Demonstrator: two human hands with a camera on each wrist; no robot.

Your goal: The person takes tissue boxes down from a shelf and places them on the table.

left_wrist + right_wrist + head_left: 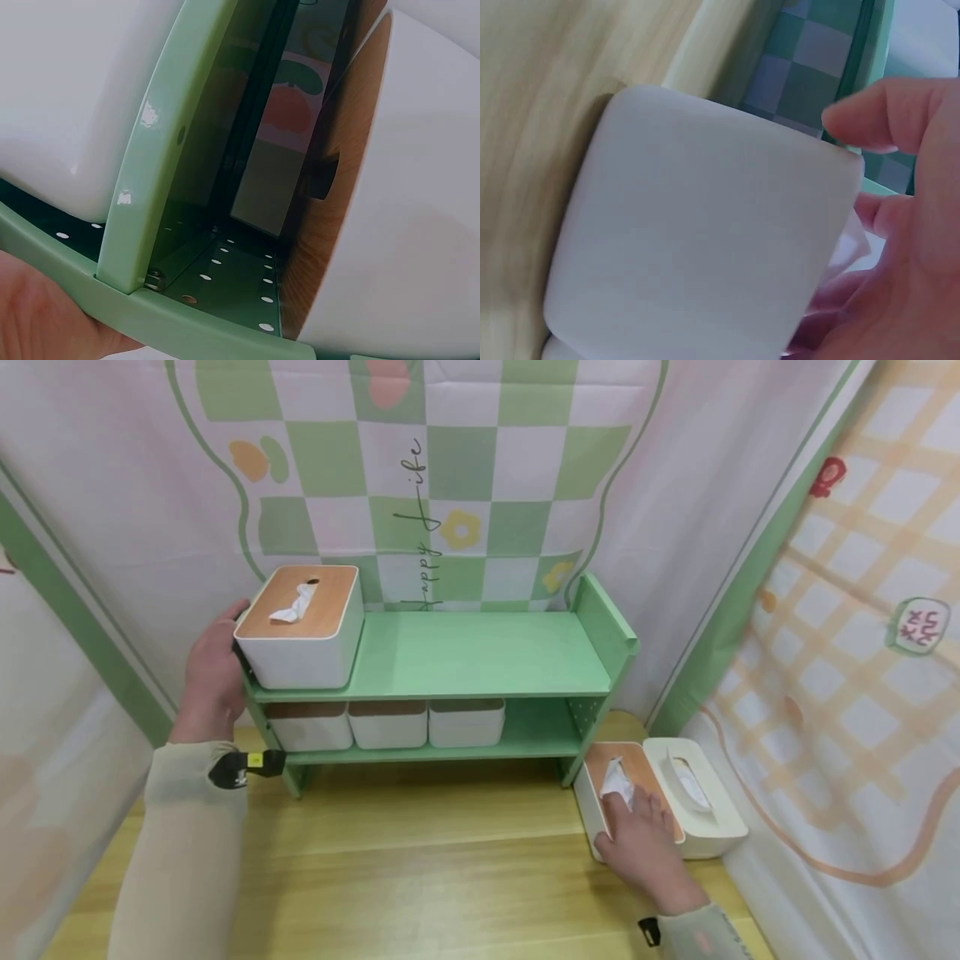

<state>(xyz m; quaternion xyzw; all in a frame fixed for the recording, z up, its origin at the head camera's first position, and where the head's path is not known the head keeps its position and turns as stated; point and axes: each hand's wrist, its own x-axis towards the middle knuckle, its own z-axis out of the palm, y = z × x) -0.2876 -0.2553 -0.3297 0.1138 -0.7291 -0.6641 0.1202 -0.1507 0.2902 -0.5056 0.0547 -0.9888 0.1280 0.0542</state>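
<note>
Right of the shelf [480, 652], a brown-topped box [647, 768] touches a white box [720, 818]; over it spread the right hand's [647, 843] fingers, loose, near its tissue [617, 777]; at the shelf's left end, the left hand's [213, 672] grip is hidden.

One green two-tier rack [480, 652], one wood-lidded box [300, 664] on the upper tier, three brown-topped boxes [388, 731] on the lower tier, one further wood-lidded box [647, 774] and one white-lidded box [722, 810] beside the rack, three protruding tissues [296, 604], one left hand [213, 672], one right hand [648, 847]
</note>
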